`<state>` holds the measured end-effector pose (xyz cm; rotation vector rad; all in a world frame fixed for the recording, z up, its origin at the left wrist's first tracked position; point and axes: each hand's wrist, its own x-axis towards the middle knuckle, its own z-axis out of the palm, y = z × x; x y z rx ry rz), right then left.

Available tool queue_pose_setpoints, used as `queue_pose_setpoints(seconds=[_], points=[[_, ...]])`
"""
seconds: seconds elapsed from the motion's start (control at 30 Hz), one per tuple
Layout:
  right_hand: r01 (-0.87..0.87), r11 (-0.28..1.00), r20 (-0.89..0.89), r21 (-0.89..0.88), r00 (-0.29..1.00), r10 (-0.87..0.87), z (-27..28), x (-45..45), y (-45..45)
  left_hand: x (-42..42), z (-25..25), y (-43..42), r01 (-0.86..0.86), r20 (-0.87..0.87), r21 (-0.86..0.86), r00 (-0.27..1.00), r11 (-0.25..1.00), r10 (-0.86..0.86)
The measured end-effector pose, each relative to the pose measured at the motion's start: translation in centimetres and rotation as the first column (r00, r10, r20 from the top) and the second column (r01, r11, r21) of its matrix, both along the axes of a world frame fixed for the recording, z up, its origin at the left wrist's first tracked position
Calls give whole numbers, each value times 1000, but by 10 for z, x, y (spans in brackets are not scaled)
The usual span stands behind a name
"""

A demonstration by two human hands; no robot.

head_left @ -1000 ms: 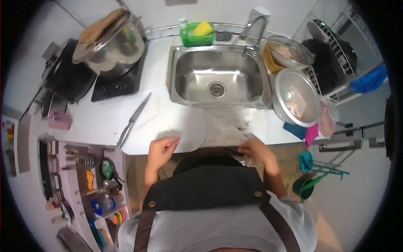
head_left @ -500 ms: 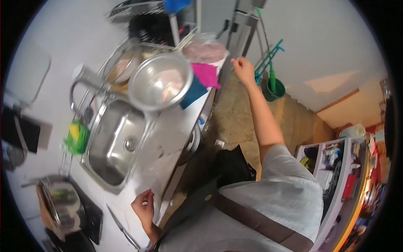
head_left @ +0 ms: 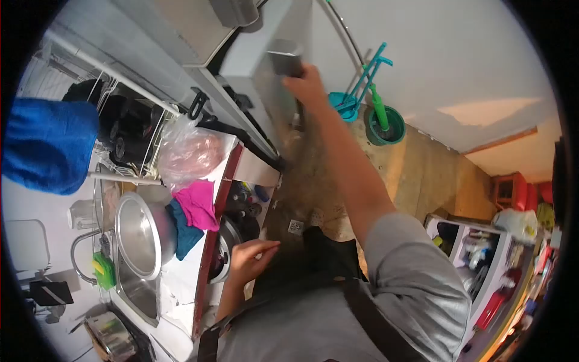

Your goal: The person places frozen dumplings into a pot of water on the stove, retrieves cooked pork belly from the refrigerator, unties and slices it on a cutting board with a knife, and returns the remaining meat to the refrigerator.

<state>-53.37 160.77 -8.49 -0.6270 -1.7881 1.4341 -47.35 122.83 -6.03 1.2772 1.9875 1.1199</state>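
Observation:
My right hand point(head_left: 307, 87) is stretched far forward, its fingers closed on the grey handle point(head_left: 284, 53) of what looks like a refrigerator door point(head_left: 256, 51). The door is swung partly outward and blurred at its edge. My left hand point(head_left: 250, 259) hangs low in front of the counter edge, fingers curled together, with nothing visible in them. Left of it lie a pink cloth point(head_left: 198, 202) and a dark teal cloth point(head_left: 183, 229) on the counter. Beside them a large steel bowl point(head_left: 137, 235) stands partly over the sink point(head_left: 137, 292).
A clear plastic bag with pinkish contents point(head_left: 193, 151) rests at the counter's far end, by a dish rack point(head_left: 129, 130). A blue towel point(head_left: 48, 145) hangs at left. On the floor ahead stand a green bucket point(head_left: 386, 133) and a teal dustpan point(head_left: 344, 107). Shelves point(head_left: 482, 253) line the right.
My view has turned and moved toward the refrigerator. My right hand has reached the handle and closed on it; the door now stands ajar. My left hand has moved off the countertop area.

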Motion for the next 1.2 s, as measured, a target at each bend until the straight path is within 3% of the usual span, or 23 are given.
queue_pose_setpoints(seconds=[0.13,0.3,0.37,0.43,0.5,0.6,0.63,0.7,0.73,0.77,0.83,0.87,0.93,1.03,1.1,1.13,1.17,1.2], points=[[-25,979,-101,-201,995,5,-8,89,52,-19,-11,72,17,105,-95,994,995,-7],[212,929,5,-304,975,-221,-45,189,126,-69,-43,157,-20,122,-107,992,994,33],[324,888,75,-325,945,-317,-67,225,148,-90,-80,194,-207,425,19,887,978,180],[431,840,147,-331,902,-405,-91,256,166,-112,-84,246,-390,661,-44,679,920,320],[526,782,216,-334,850,-480,-117,283,181,-144,-112,289,-374,585,107,773,921,246],[643,693,299,-326,766,-569,-152,316,199,-196,-126,365,-536,697,85,635,840,334],[672,669,324,-318,740,-590,-163,325,202,-220,-128,387,-596,773,47,530,801,349],[720,627,383,-298,691,-613,-181,340,210,-268,-137,415,-703,732,101,532,704,426],[743,609,405,-279,666,-626,-187,346,215,-271,-118,425,-757,573,124,582,642,577],[765,591,435,-254,637,-637,-193,351,217,-306,-136,423,-658,135,297,747,692,651],[803,569,502,-174,570,-651,-209,358,220,-325,-119,411,-656,-399,296,576,695,713],[817,565,534,-112,529,-659,-217,359,218,-332,-118,402,-658,-405,295,570,692,715],[816,574,600,69,426,-677,-231,359,218,-333,-122,378,-701,-666,263,365,663,651],[709,634,680,309,301,-669,-256,340,194,-326,-113,366,-764,-588,222,392,606,708],[611,714,734,341,302,-608,-276,317,165,-342,-109,381,-788,-591,145,416,599,691],[556,764,763,328,321,-561,-287,307,149,-356,-109,401,-828,-88,8,558,561,825],[500,811,790,305,342,-508,-298,297,132,-365,-103,424,-807,443,-137,469,575,764],[430,862,807,267,390,-444,-308,288,115,-374,-97,446,-792,708,-207,284,574,646]])
